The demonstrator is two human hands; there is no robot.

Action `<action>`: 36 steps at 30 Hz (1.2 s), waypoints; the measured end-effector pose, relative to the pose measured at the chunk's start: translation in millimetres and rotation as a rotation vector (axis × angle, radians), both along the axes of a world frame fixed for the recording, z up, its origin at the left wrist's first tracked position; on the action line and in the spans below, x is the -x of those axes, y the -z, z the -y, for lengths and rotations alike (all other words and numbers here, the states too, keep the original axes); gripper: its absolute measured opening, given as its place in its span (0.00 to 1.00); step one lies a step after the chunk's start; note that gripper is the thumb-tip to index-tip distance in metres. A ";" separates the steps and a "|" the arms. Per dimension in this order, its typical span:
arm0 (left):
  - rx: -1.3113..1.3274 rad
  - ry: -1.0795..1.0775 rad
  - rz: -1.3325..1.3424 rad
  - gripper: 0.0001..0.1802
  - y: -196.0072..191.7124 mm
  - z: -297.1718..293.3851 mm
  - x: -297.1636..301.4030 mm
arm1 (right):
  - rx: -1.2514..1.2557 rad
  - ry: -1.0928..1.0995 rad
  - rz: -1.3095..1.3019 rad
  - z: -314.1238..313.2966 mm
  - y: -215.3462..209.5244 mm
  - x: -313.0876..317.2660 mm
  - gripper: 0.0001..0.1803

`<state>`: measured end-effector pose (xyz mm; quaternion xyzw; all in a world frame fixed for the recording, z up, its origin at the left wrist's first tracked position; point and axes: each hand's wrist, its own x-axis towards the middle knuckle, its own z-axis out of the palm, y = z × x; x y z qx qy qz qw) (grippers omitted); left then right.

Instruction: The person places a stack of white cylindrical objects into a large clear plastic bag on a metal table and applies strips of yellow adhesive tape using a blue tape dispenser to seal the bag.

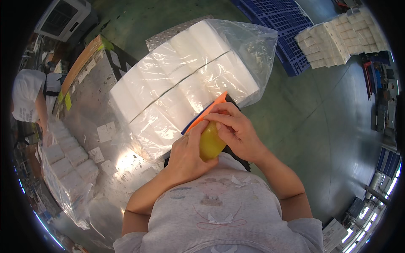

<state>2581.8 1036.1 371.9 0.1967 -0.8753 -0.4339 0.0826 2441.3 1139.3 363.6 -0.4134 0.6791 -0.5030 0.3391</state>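
Note:
Close to my body, my left hand [187, 152] wraps round the left side of a yellow, rounded, shiny thing [212, 142]. Curled over its top and right side are the fingers of my right hand [236, 128]. Its kind is unclear, since both hands cover part of it. Just beyond my fingers an orange strip with a blue edge [206, 111] slants along the near side of a clear plastic bag [177, 78]. Whether my fingertips touch that strip, I cannot tell. Inside the bag are white stacked blocks, with a dark line running across them.
A scuffed metal table [90, 95] extends on the left, with white scraps on it. Bagged white blocks [69, 162] lie at its lower left, where a person [29, 92] in white bends over. At the far right, white stacks [325, 44] stand beside a blue pallet [280, 31].

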 end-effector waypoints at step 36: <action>0.488 0.154 -0.236 0.43 15.3 23.8 8.3 | -0.030 0.208 -0.176 8.1 -23.0 -8.6 0.07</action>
